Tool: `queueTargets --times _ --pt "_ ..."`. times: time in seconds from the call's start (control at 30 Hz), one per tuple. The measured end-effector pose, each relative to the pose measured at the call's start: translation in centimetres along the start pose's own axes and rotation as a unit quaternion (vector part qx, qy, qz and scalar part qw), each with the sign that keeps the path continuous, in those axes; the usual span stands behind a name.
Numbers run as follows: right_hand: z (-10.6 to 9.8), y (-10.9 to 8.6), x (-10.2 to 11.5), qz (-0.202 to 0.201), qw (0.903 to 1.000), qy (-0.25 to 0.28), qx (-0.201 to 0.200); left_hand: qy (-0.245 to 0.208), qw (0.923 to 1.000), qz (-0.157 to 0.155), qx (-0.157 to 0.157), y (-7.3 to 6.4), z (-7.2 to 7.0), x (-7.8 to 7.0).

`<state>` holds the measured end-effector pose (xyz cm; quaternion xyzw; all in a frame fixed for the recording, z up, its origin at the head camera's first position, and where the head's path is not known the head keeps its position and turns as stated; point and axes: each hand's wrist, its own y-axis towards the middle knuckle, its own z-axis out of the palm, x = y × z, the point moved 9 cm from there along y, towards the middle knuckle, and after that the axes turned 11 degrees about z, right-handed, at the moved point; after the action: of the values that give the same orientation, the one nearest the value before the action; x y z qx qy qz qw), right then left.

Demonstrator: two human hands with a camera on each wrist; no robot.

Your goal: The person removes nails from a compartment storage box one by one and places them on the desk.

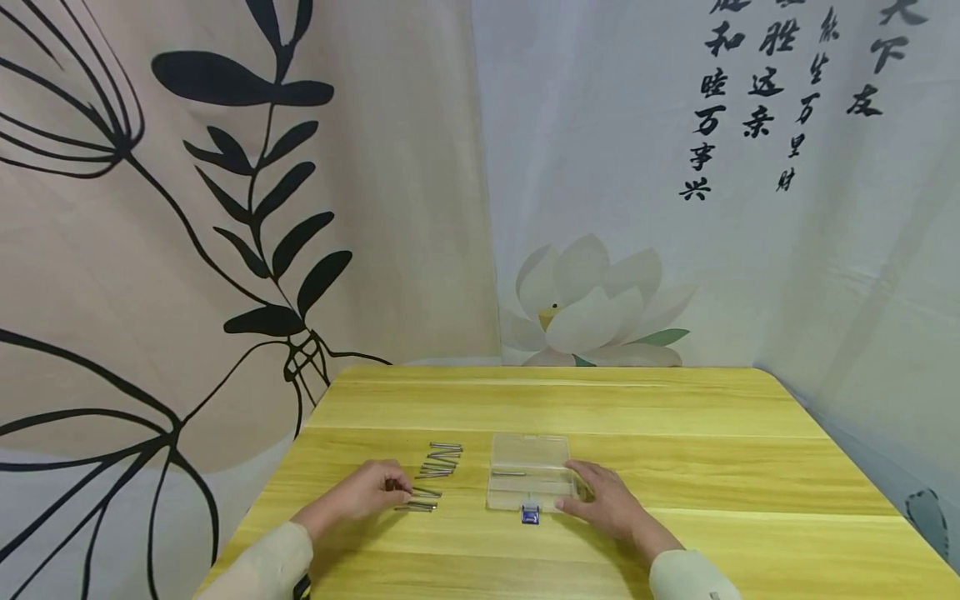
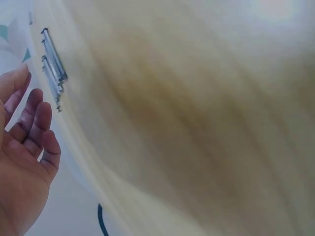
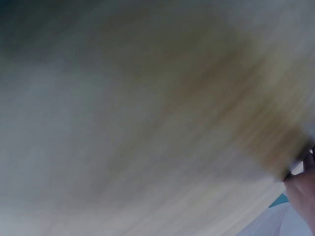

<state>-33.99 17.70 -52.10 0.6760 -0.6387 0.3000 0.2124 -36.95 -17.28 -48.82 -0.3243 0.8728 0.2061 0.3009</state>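
My left hand [image 1: 378,490] is over the table's left part, close to the nearest metal nails [image 1: 416,506], its fingers loosely bent. In the left wrist view, a gap shows between thumb and fingers, and the nails [image 2: 55,56] lie just past the fingertips. More nails [image 1: 442,458] form a rough column farther back. My right hand [image 1: 603,500] holds the right side of a clear plastic box [image 1: 491,498], thumb at the front corner and fingers farther back. Its lid [image 1: 530,448] lies back, and one nail [image 1: 508,474] is inside. A blue tab [image 1: 530,515] sits at the front.
The wooden table [image 1: 750,467] has rounded far corners. Behind it hangs a printed curtain [image 1: 420,208] with plants, a lotus and written characters. The right wrist view is mostly blurred table, with part of my right hand [image 3: 302,194] at the edge.
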Motion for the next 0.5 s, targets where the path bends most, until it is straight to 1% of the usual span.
queueTargets --times 0.07,0.2,0.3,0.5 --pt "0.0 0.0 0.0 -0.002 1.0 0.0 0.0 0.004 1.0 -0.004 0.0 0.3 -0.1 0.1" --pt "0.0 0.0 0.0 -0.004 1.0 -0.003 -0.003 0.023 0.9997 -0.001 -0.003 1.3 -0.3 -0.2" --pt "0.0 0.0 0.0 -0.005 1.0 -0.003 -0.002 0.038 0.9993 0.001 -0.004 2.2 -0.3 -0.8" --pt "0.1 0.0 0.0 -0.007 1.0 0.0 -0.002 0.027 0.9996 -0.012 0.001 4.5 0.2 -1.7"
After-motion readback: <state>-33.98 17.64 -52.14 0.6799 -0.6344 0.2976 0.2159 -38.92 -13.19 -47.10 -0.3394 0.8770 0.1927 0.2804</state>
